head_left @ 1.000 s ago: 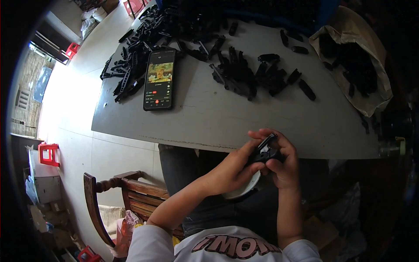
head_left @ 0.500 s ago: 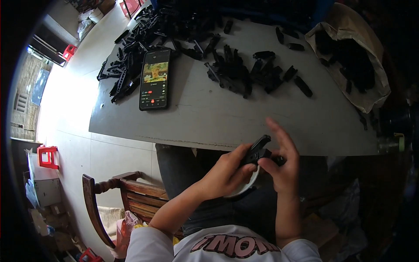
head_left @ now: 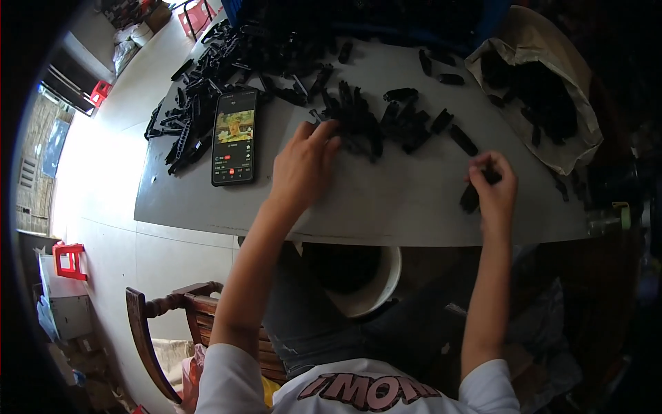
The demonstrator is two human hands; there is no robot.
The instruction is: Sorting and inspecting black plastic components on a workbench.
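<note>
My left hand [head_left: 303,164] reaches over the table to the near left edge of a small heap of black plastic parts [head_left: 355,119]. Its fingers are curled together around the end of one slim part [head_left: 316,116], mostly hidden by them. Farther right, my right hand [head_left: 498,185] pinches a short, dark plastic piece [head_left: 470,199] just above the tabletop. Beyond that hand lies a similar black piece [head_left: 463,140], and another cluster of black parts [head_left: 407,124] sits between the two hands.
A phone [head_left: 234,141] with a lit screen lies at left, beside a large pile of black parts [head_left: 200,96]. An open paper sack [head_left: 576,148] of dark pieces stands at right; a blue crate [head_left: 483,27] is behind. Below the grey table's edge [head_left: 386,243] is a white-rimmed bucket [head_left: 394,283].
Both hands were together over my lap with a black part between them. They have separated, the left moving up to the heap and the right out to the table's right side.
</note>
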